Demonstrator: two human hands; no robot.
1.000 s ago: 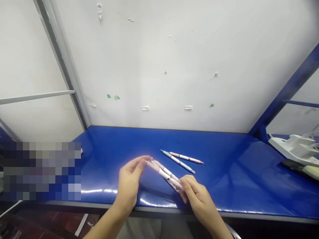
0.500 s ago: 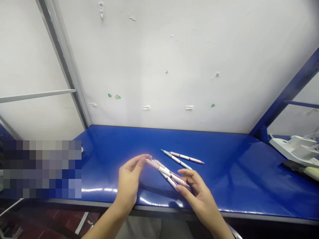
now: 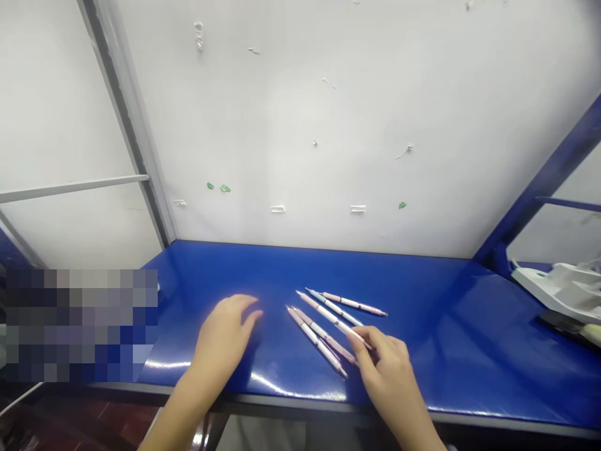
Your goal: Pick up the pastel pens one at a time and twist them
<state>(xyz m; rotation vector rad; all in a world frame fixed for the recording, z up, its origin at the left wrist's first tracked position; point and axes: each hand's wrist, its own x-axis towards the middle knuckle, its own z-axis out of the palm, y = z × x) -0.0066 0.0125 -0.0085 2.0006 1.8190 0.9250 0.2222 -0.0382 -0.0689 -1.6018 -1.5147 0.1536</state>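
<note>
Pens [image 3: 323,329] newly down (table edge [image 3: 300,401] near)

No writing, brand, number or sign can be read anywhere in this view; the pens [image 3: 328,322] on the blue table [image 3: 446,338] carry pale bands of pink, white and blue (any print on them is too small to make out); the white wall [image 3: 328,125] bears only bits of tape and green scraps, with no lettering; the white device [image 3: 558,288] at the right edge shows no legible label; a pixelated patch at the left hides whatever lies there.
</note>
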